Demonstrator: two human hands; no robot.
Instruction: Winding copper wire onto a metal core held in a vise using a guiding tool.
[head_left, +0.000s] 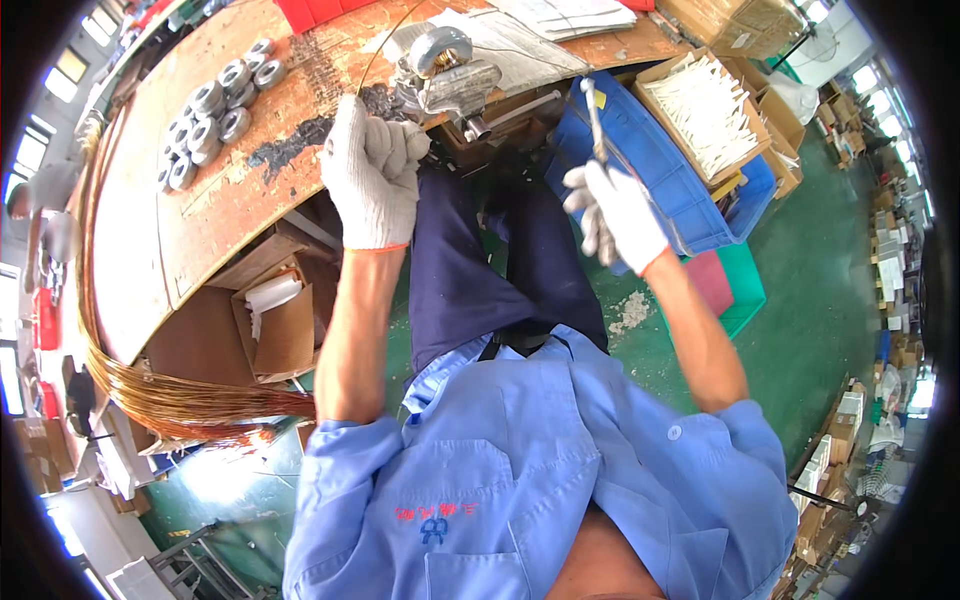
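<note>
Left to right: copper wire bundle [165, 395] curves round the bench [140, 255], probably to keep it clear; gray rings [209, 97] grouped upper left, likely for reach. My left hand [372, 175], upper centre: fingers curled on what looks like a thin wire [372, 60], pinch hidden. Metal fixture [462, 88] beside it. Right hand [615, 208], right of centre: fingers round a rod [594, 118], lower end hidden.

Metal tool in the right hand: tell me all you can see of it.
The metal tool is slim, straight and silvery, apparently steel, with a thicker, rounded head at its far end; its exact kind cannot be told. The gloved right hand grips its near end, hiding that part. The shaft points away from the person, its head leaning slightly left, and shows against the blue bin. Only the glove visibly touches it.
</note>
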